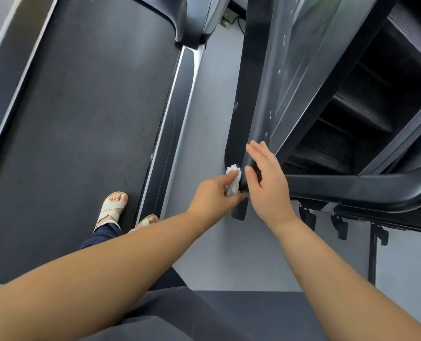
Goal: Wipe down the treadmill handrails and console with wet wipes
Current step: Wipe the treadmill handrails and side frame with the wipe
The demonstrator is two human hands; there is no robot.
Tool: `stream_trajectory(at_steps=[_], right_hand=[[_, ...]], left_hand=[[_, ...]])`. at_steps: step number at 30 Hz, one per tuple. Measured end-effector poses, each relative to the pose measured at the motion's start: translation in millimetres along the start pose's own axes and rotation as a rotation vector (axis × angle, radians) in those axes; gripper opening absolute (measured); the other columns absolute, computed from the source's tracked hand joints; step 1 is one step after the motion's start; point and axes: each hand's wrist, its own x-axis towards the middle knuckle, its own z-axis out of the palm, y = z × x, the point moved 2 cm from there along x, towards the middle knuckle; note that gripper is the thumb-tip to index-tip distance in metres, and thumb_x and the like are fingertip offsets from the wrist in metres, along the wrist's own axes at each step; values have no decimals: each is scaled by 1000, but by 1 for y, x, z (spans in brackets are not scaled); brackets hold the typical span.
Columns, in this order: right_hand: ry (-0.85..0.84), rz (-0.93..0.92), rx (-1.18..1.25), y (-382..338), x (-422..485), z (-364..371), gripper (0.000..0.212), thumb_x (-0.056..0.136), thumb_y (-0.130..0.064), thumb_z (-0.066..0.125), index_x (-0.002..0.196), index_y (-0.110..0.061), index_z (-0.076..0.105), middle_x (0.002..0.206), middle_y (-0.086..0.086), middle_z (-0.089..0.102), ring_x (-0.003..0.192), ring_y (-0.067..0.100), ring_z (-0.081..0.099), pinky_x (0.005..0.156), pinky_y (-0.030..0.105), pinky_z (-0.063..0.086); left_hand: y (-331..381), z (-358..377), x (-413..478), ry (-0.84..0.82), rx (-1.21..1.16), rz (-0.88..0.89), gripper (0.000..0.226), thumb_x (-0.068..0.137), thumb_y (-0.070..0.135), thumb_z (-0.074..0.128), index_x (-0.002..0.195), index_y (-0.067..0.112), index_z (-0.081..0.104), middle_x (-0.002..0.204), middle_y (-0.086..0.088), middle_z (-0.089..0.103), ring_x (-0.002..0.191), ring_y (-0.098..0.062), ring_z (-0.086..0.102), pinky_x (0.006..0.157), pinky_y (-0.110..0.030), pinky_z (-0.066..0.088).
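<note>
A crumpled white wet wipe (234, 179) is pinched in my left hand (213, 193) and pressed against the rounded end of a black handrail (256, 99) that runs up and away from me. My right hand (266, 183) rests on the other side of that same rail end, fingers straight and spread, holding nothing. A second black rail (366, 188) branches off to the right from this corner. The treadmill belt (81, 107) fills the left of the view. No console is in view.
My feet in beige sandals (112, 209) stand at the belt's right edge, beside the silver side rail (175, 114). Grey floor (211, 119) lies between the treadmill and the neighbouring machine with black steps (366, 107). A cable and plug (229, 20) lie at the top.
</note>
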Motion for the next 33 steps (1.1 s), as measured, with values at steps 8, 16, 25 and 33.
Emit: stream_trajectory(at_steps=[8,16,25,33], right_hand=[[-55,112,128,-15,0,-20,37,96,-12,53,132,-21,53,120,-18,53,111,6,54,95,16,43],[-2,424,376,-21,11,-26,17,81,-8,71,90,-22,68,85,-6,67,78,7,62,67,16,50],[161,280,159,-33,26,-10,24,89,-7,59,101,-24,71,95,-10,67,89,0,62,80,15,49],[54,172,167,-36,50,-20,34,96,-4,48,122,-22,61,123,-5,62,113,5,56,101,22,43]], left_hand=[[26,-39,-4,-110,-510,5,37,92,-5,43,107,18,68,102,-1,70,93,-12,65,80,-23,54],[33,-47,6,108,-392,-5,18,88,7,62,92,24,66,92,-4,67,83,-18,65,74,-28,57],[58,-27,4,276,-323,129,18,88,28,65,104,28,57,92,20,60,85,11,58,70,-3,43],[46,-53,70,376,-372,25,19,91,12,60,105,25,63,97,2,64,91,-15,65,81,-29,56]])
